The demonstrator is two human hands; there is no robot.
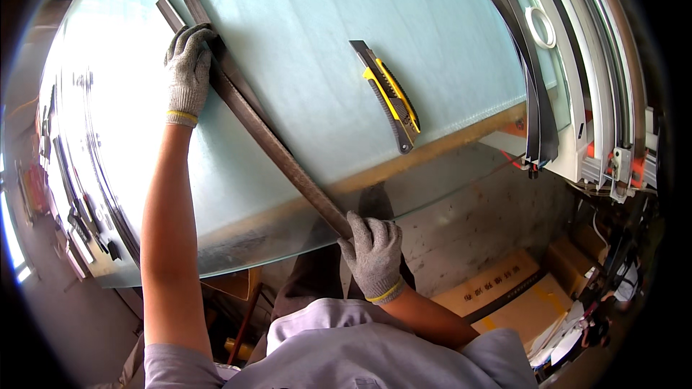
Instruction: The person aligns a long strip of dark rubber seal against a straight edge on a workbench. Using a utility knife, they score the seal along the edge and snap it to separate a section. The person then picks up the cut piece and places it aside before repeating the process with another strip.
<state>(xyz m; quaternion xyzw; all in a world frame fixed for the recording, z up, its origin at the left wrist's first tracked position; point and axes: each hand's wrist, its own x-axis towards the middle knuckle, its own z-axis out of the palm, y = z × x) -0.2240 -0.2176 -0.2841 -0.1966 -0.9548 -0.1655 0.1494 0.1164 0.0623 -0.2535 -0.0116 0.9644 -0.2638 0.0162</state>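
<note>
A long dark strip runs slantwise over the pale glass sheet, from the far left to the near edge. My left hand, in a grey knit glove, closes on the strip's upper part. A short grey-and-black piece of profile sticks out beyond its fingers. My right hand, gloved alike, has its thumb and fingers closed on the strip's near end, just past the glass edge. A yellow-and-black utility knife lies on the glass right of the strip, apart from both hands.
Several dark flat strips hang over the glass at the right, beside pale frame profiles and a white tape roll. More thin dark strips lie at the left. Cardboard boxes stand on the floor at lower right.
</note>
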